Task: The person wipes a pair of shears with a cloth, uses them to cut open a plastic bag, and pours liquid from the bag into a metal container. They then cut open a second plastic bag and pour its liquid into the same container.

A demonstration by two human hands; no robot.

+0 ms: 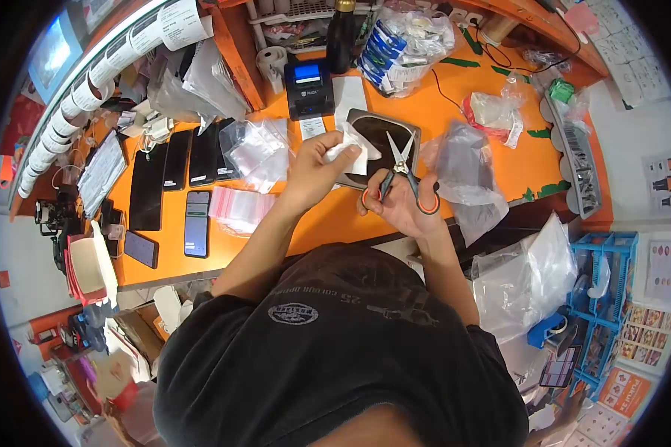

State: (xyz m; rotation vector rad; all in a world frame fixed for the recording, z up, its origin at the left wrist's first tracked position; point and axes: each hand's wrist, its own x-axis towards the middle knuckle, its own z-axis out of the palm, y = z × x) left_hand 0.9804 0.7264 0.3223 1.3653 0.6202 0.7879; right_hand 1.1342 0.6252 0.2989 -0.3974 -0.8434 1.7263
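My left hand (314, 173) pinches a small folded piece of white paper (359, 153) between thumb and fingers. In my right hand (406, 210) is a pair of scissors (401, 158) with black and orange handles; the blades are spread and point away from me. The paper is just left of the blades, apart from them. Beneath both lies a dark tray with a metal rim (417, 135). Behind the paper, a black label printer (308, 93) has a printed slip (312, 127) at its front.
Several phones (196, 223) and clear plastic bags (257, 153) lie at left on the orange table (306, 227). Pink-striped bags (240, 210) are nearer me. A grey plastic bag (462, 164) lies at right. A stuffed clear bag (406, 48) and a black bottle (341, 37) stand at the back.
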